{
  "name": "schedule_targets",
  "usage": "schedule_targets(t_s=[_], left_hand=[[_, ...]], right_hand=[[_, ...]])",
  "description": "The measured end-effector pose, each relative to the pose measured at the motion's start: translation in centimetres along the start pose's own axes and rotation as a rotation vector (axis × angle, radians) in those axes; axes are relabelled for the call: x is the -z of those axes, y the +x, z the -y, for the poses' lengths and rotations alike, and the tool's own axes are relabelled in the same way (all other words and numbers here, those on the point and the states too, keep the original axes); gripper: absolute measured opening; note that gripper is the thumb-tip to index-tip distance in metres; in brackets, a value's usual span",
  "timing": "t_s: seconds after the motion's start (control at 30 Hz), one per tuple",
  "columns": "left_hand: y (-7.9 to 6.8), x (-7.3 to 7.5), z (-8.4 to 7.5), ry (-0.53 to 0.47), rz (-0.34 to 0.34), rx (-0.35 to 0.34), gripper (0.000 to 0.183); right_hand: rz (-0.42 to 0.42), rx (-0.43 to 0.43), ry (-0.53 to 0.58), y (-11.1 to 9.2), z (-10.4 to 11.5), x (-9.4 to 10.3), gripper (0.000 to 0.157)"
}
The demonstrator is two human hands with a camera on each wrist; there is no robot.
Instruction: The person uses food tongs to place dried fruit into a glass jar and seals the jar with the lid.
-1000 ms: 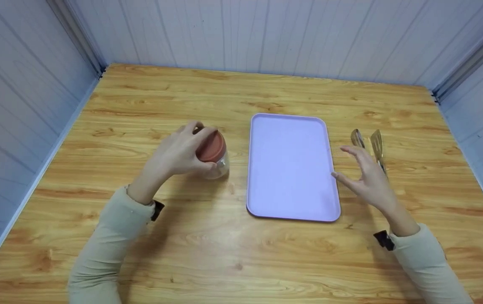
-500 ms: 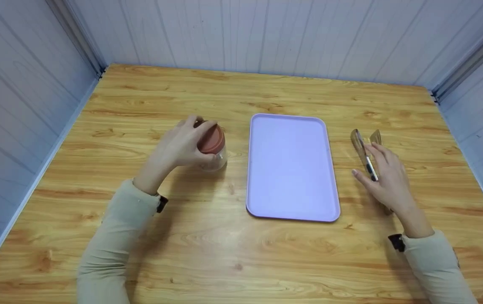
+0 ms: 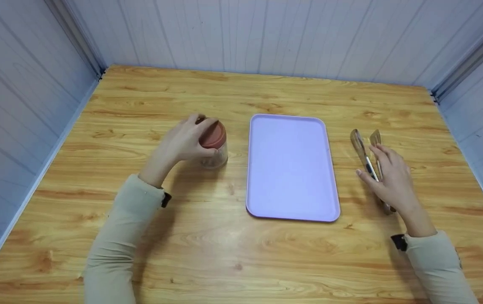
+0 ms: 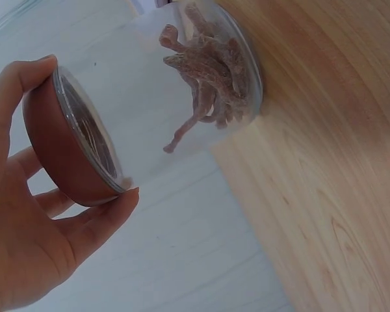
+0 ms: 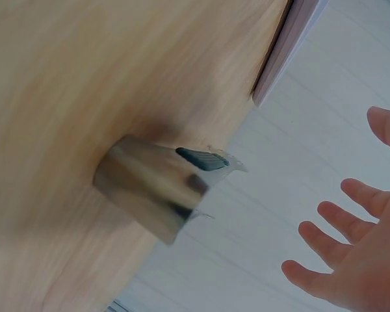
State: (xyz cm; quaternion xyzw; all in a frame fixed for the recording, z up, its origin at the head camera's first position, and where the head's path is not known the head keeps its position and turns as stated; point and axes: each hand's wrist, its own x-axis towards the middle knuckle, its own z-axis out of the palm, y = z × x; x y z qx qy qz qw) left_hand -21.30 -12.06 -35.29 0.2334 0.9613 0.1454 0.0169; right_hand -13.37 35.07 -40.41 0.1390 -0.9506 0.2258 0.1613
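My left hand [image 3: 182, 142] grips the reddish-brown lid [image 3: 214, 136] of a clear jar [image 3: 219, 157], thumb and fingers spread around its rim. In the left wrist view the jar's base is at the wooden table, and brown, stick-like dried pieces [image 4: 211, 71] lie at its bottom. My right hand [image 3: 394, 181] is above a pair of metal kitchen tongs [image 3: 358, 143], its fingers spread and holding nothing. One tong arm ends in a spoon shape, the other in a slotted blade. From the right wrist the tongs' rounded metal end [image 5: 146, 182] shows, with dark grips beyond it.
A shallow lavender tray [image 3: 292, 169] lies between the jar and the tongs. Pale panelled walls [image 3: 241, 38] border the wooden table [image 3: 224, 253] at the back and both sides.
My left hand and the jar have shifted slightly away from me. The right hand has moved right, from beside the tray to over the tongs, and has settled there.
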Motion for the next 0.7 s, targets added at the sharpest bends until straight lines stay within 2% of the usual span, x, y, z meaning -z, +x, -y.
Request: schedule_targets(t_s=[0.17, 0.33, 0.43, 0.6, 0.7], left_hand=[[0.3, -0.2, -0.1, -0.02, -0.004, -0.006, 0.077], [-0.2, -0.5, 0.1, -0.039, -0.033, -0.018, 0.08], [-1.0, -0.5, 0.3, -0.016, -0.115, -0.035, 0.085], [-3.0, -0.6, 1.0, 0.089, -0.324, -0.024, 0.086], [-4.4, -0.8, 1.7, 0.147, -0.384, 0.013, 0.087]], right_hand=[[0.011, -0.011, -0.007, 0.0, -0.1, 0.1, 0.064], [0.008, -0.008, -0.032, -0.1, 0.0, 0.2, 0.065], [-0.015, 0.016, -0.06, 0.0, -0.1, 0.4, 0.066], [-0.042, 0.01, -0.128, 0.1, -0.2, 0.9, 0.072], [-0.033, -0.018, -0.172, 0.0, -0.1, 1.3, 0.076]])
